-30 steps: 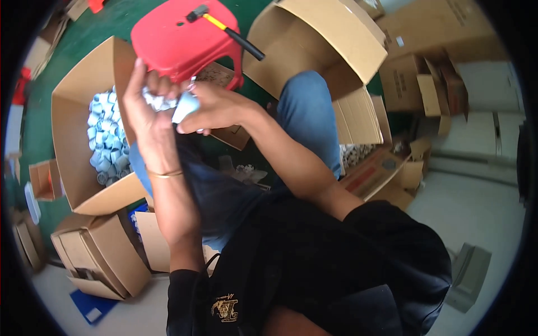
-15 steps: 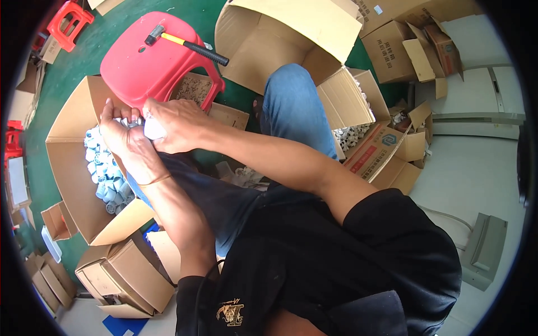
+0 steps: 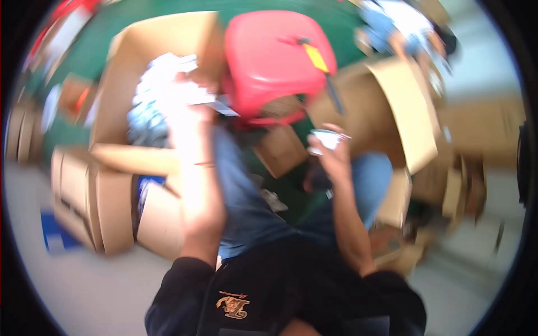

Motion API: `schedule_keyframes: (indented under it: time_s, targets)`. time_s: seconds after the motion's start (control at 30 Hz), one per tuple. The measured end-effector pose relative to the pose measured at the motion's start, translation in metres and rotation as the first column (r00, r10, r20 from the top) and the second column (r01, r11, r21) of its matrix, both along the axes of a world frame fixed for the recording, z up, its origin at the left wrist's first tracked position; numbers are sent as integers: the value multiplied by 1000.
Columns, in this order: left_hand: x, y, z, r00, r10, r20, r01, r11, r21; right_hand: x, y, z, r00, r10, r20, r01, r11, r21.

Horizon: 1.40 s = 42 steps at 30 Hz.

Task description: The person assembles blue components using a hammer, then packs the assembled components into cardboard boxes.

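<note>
My left hand (image 3: 193, 109), blurred and washed out by light, is over the near right part of a cardboard box. Its fingers look curled around a white shape (image 3: 203, 96) whose kind I cannot make out. Under and beyond it, many pale blue, short tube-like plastic pieces (image 3: 147, 103) fill part of the box. My right hand (image 3: 334, 157) is raised above my right knee, closed on a small white plastic piece (image 3: 325, 140) that shows between thumb and fingers. Motion blur hides its details.
A red plastic stool (image 3: 274, 53) stands ahead, with a hammer (image 3: 318, 60) with a yellow and black handle on it. A large open cardboard box (image 3: 406, 112) is to the right. More cartons (image 3: 101, 201) stand at lower left. Another person (image 3: 395, 28) is at far right.
My hands have parted: the right hand has moved away to the right with a white piece, while the left stays near the box of blue pieces. The view has swung round.
</note>
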State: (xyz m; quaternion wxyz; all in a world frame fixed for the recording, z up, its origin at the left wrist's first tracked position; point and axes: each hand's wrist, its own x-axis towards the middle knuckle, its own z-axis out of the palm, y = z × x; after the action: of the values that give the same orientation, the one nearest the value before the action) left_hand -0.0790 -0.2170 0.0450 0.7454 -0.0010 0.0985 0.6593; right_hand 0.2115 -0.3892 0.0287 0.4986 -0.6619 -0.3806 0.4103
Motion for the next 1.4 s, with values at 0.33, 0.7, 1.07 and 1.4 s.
schedule_keyframes:
  time_s: [0.33, 0.7, 1.07, 1.4]
  targets:
    - [53, 6, 31, 813, 131, -567, -220, 971, -91, -145, 197, 172, 737, 107, 668, -515, 729, 452]
    - [-13, -29, 29, 648, 406, -644, -432, 893, 127, 6, 43, 64, 829, 199, 523, -329, 929, 167]
    - [-152, -141, -89, 298, -28, -954, -604, 769, -211, 93, -38, 39, 759, -167, 629, -25, 958, 284]
    - [-138, -70, -129, -397, -357, -845, -342, 912, -225, 85, -47, 50, 688, -84, 721, -19, 991, 133]
